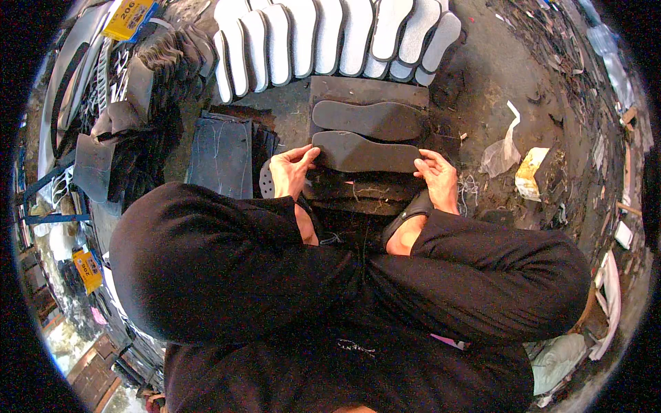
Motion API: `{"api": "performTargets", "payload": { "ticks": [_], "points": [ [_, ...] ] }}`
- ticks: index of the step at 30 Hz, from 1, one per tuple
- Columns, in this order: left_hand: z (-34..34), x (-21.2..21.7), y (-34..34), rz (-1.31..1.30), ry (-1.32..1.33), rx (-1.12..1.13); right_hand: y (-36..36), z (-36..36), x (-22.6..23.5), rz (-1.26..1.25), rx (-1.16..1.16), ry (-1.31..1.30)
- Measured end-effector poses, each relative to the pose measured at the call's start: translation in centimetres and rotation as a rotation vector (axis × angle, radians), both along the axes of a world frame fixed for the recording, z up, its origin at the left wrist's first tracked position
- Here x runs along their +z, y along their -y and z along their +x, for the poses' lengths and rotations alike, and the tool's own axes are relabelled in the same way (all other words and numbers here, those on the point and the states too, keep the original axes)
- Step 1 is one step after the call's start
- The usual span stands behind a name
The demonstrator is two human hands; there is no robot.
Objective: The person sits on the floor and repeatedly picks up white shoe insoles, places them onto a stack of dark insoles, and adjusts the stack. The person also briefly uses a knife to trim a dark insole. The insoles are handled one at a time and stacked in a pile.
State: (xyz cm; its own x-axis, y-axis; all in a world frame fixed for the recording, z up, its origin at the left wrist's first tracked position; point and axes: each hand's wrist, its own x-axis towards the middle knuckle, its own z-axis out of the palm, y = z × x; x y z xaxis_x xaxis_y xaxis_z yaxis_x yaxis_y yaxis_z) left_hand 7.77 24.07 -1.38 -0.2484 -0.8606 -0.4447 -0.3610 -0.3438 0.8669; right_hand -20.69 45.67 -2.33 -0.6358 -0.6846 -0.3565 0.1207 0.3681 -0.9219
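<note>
A dark grey shoe insole (365, 153) lies crosswise in front of me, with an end at each hand. My left hand (292, 169) pinches its left end between thumb and fingers. At the right end, the thumb and bent fingers of my right hand (439, 180) grip the edge. Just beyond it, a second dark insole (368, 121) lies nearly parallel on a dark flat board (334, 88). No hand touches that second one.
White-topped insoles (303, 38) stand in an overlapping row at the far side. Dark sheets (222, 153) are piled left of my left hand, with bundled dark pieces (141, 89) beyond. A yellowish scrap (531, 173) and a translucent scrap (502, 155) lie on the ground at right.
</note>
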Motion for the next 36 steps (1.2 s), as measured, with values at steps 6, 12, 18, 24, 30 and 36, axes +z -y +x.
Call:
{"api": "performTargets", "payload": {
  "ticks": [6,12,18,24,30,36],
  "points": [
    [-0.3,-0.2,0.1,-0.096,-0.045,-0.032,-0.3,0.0,-0.9,0.050,0.007,-0.096],
    [-0.3,1.3,3.0,-0.256,0.419,-0.344,1.2,-1.3,1.8,0.362,0.152,-0.248],
    [-2.7,2.9,2.7,-0.976,0.224,-0.698,3.8,-1.9,3.5,0.101,0.130,-0.573],
    [-3.5,-0.4,0.4,-1.048,0.461,-1.029,4.7,-1.2,2.0,0.081,0.468,-0.457],
    [-2.0,-1.9,0.7,-0.631,0.198,-0.240,0.2,-7.2,3.4,0.103,-0.011,-0.094],
    [-0.6,-0.6,-0.4,-0.837,0.308,-0.528,-2.8,-3.3,-2.3,0.098,0.117,0.178]
  ]
}}
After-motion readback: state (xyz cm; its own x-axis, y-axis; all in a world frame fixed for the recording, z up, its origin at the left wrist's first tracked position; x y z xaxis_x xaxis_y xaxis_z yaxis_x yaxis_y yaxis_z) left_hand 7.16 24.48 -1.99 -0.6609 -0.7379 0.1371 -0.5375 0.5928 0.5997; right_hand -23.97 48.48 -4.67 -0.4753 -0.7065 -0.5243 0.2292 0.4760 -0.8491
